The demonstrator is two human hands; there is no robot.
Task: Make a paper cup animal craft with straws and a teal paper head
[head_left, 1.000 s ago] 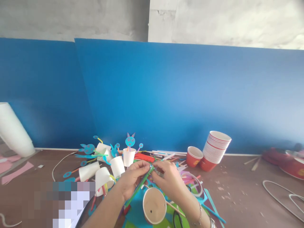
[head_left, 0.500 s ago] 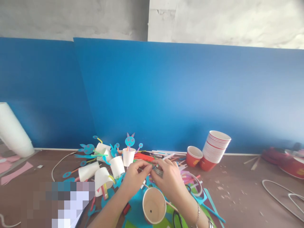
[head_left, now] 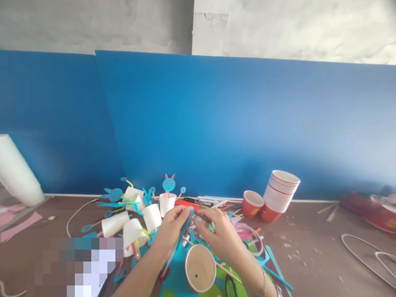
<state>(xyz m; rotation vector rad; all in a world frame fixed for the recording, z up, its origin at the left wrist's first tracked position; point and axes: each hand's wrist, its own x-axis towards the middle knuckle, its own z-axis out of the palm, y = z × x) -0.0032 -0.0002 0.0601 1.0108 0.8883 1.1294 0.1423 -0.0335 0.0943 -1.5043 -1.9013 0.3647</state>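
My left hand is closed, with thumb and fingers pinching the top of a narrow blue strip that slants down toward me. Close beside it, my right hand curls around a small clear roll that looks like tape, partly hidden by the fingers. Below and between both hands, a paper cup faces me with its open mouth; a small dark hole shows inside, and a thin stick pokes out to its right.
Several white cups with blue paper shapes and straws lie at left; one with a blue animal face stands upright. A stack of red-and-white cups and a single red cup stand at right. Scissors lie near the cup.
My hands have drawn slightly apart. The blue strip now shows in my left fingers, and the clear roll has shifted with my right hand. The cup stays put.
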